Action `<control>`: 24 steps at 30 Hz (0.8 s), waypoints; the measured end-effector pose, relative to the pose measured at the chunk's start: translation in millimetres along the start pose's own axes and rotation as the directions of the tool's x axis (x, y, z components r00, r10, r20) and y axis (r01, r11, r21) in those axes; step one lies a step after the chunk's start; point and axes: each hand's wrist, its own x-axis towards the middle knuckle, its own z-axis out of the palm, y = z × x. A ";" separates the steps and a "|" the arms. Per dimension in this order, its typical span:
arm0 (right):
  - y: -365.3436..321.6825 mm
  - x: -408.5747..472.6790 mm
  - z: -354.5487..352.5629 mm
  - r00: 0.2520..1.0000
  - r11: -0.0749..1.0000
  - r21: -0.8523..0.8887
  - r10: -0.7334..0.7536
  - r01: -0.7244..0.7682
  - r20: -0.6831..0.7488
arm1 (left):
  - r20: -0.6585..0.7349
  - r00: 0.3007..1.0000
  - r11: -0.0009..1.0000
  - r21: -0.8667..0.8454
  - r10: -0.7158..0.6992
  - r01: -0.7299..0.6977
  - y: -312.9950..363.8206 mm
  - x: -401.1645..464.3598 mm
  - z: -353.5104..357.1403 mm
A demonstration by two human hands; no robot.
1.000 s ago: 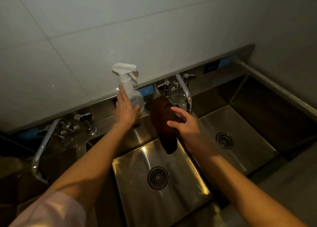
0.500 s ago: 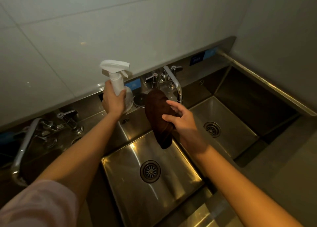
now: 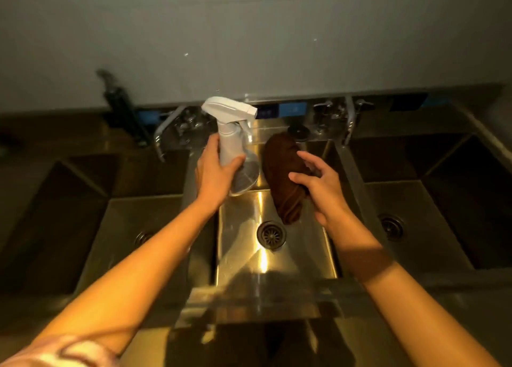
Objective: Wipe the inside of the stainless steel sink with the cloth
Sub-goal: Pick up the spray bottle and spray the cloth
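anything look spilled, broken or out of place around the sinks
Nothing stands out. The left hand holds the spray bottle upright, the right hand holds the brown cloth over the middle sink, which looks dry and undamaged.

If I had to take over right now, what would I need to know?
Left hand grips the spray bottle above the middle sink's back edge.
Right hand holds the brown cloth, which hangs over the same basin, above the drain.
Done: both tools are in hand.
Left: the cloth is not touching the steel yet, so the wiping inside the sink remains to be done.
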 end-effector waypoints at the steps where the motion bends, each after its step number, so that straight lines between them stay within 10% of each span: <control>1: 0.5 -7.8 7.6 0.999 1.000 -0.007 0.003 -0.003 0.038 | -0.041 0.999 1.000 0.007 -0.019 0.019 1.8 -15.5 -13.3; 24: 101.9 -144.8 364.2 0.842 0.983 -0.163 0.159 -0.086 0.516 | -0.526 0.811 0.944 0.042 -0.258 0.328 -141.2 -155.0 -385.6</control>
